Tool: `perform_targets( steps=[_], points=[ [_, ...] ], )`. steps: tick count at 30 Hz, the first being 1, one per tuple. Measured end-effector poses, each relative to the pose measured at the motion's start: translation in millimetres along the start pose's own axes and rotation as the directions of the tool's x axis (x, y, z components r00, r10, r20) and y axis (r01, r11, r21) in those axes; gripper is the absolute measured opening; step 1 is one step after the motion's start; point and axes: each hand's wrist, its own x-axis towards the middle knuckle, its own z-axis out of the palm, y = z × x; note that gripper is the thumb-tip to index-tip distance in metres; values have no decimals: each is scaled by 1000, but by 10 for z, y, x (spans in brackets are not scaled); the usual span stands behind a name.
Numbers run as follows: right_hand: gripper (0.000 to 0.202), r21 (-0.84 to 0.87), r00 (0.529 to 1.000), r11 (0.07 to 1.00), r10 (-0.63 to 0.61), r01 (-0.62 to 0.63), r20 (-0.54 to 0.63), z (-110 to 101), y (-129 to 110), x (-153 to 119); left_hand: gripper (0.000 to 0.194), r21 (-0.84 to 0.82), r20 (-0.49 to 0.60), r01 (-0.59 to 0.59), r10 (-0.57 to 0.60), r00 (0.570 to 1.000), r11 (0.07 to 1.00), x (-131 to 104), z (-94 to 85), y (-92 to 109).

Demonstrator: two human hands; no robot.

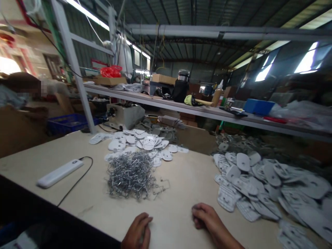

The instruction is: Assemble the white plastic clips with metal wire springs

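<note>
My left hand (137,232) is at the bottom edge of the table, its fingers loosely bent and a little apart; I see nothing held in it. To its right, my right hand (209,221) rests with the fingers curled inward, and the inside of the grip is hidden. Beyond the left hand lies a tangled heap of thin bent metal wire pieces (131,174), a few loose at its right side. White flat plastic pieces with rounded ends (149,141) are piled behind the wire. A bigger pile of similar white pieces (249,186) spreads to the right of my right hand.
A white power bank (61,173) with a black cable lies at the left of the table (184,186). Behind stand a grey metal machine (127,116) and a shelf (155,101) carrying a bottle, boxes and a blue bin (258,106). Another person is blurred at far left.
</note>
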Motion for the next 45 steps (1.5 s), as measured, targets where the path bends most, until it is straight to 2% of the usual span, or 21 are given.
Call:
perform_targets(
  steps=[5, 10, 13, 17, 22, 24, 25, 28, 30, 34, 36, 38, 41, 43, 45],
  points=[
    [50, -5, 1000, 1000, 19, -19, -8, -18, 13, -39, 27, 11, 29, 69, -69, 997, 998, -12, -26, 83],
    [53, -20, 995, 995, 100, -100, 25, -62, -29, -26, 28, -13, 53, 132, -131, 990, 991, 13, -56, 211],
    [52, -57, 991, 991, 121, -117, 60, -71, -207, -7, 28, -37, 61, 156, -153, 986, 987, 35, -80, 269],
    [51, -169, 997, 985, 23, -11, 70, -85, -568, 81, 29, -73, 74, 167, -162, 984, 983, 58, -104, 323],
    [58, -348, 989, 931, -69, 113, 134, -41, -953, 442, 32, -115, 73, 185, -177, 981, 976, 109, -135, 409],
    [62, -483, 972, 855, -93, 190, 216, 29, -1067, 659, 32, -122, 76, 201, -192, 978, 972, 129, -145, 439],
    [62, -563, 958, 788, -111, 248, 266, 78, -1119, 773, 32, -122, 82, 211, -202, 976, 970, 135, -148, 450],
    [56, -778, 903, 459, -172, 428, 395, 284, -1257, 1119, 34, -123, 93, 237, -226, 970, 964, 138, -154, 468],
    [55, -834, 879, 282, -189, 475, 437, 464, -1336, 1343, 35, -137, 104, 255, -242, 965, 957, 139, -161, 478],
    [62, -837, 850, 175, -208, 519, 484, 856, -1495, 1766, 34, -207, 134, 321, -298, 945, 924, 179, -198, 516],
    [62, -828, 829, 128, -229, 545, 510, 1033, -1589, 1960, 31, -264, 153, 373, -343, 927, 890, 220, -232, 531],
    [60, -819, 809, 90, -246, 567, 534, 1182, -1691, 2139, 27, -332, 185, 461, -423, 887, 823, 264, -279, 519],
    [63, -812, 792, 50, -266, 581, 550, 1360, -1843, 2387, 27, -396, 219, 650, -620, 753, 649, 324, -386, 414],
    [68, -816, 791, 34, -272, 577, 548, 1462, -1935, 2542, 32, -406, 191, 717, -714, 673, 567, 367, -485, 282],
    [74, -820, 795, 29, -269, 571, 544, 1567, -2017, 2692, 36, -410, 120, 719, -748, 653, 562, 427, -592, 116]
  ],
)
